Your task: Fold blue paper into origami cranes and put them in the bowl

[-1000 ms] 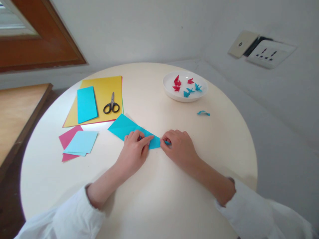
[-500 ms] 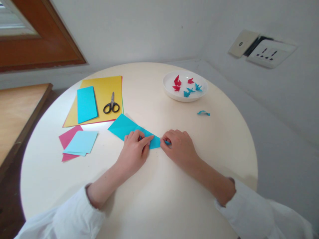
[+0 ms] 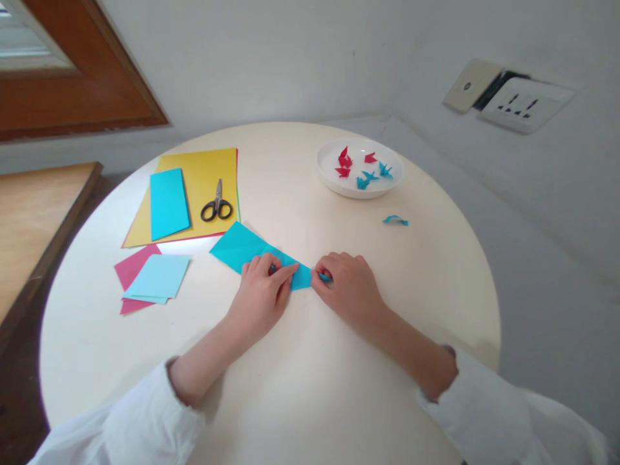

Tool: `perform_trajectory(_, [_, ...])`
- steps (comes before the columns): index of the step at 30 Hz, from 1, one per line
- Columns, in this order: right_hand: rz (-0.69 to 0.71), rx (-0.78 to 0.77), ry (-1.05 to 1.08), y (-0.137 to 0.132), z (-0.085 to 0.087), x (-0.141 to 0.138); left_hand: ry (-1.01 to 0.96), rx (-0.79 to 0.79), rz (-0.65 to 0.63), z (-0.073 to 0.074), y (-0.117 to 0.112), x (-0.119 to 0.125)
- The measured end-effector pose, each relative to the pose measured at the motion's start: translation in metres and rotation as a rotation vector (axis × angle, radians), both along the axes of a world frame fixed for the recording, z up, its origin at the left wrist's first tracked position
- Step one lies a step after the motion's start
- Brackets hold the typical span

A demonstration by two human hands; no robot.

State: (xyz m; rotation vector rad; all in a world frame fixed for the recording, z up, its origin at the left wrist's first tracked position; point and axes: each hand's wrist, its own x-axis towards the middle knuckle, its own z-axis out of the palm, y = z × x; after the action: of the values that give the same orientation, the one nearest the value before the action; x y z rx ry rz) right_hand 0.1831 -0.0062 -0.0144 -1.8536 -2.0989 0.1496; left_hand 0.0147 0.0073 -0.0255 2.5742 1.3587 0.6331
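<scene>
A creased sheet of blue paper [image 3: 238,247] lies slanting across the middle of the table, wide at the left and narrower toward the right. My left hand [image 3: 262,289] presses on it with curled fingers, the index finger pointing along the paper. Pinched between thumb and fingers of my right hand [image 3: 349,288] is the right end of the same paper, and a bit of blue shows past the fingertips. The parts of the sheet under both hands are hidden.
Left, black-handled scissors [image 3: 217,205] and a folded blue sheet [image 3: 168,205] lie on yellow paper [image 3: 203,165]. Nearer are pale blue squares [image 3: 159,276] over pink paper [image 3: 135,266]. At the back right, a white plate [image 3: 334,183] holds small red and blue folded birds; a blue strip [image 3: 396,220] lies nearby.
</scene>
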Motion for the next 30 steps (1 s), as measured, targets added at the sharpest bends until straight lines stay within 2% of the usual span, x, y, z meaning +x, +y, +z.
perform_trajectory(30, [-0.003,0.019,-0.004,0.0001,-0.0015,-0.0006,0.011,0.009,-0.004,-0.0009,-0.0003,-0.0004])
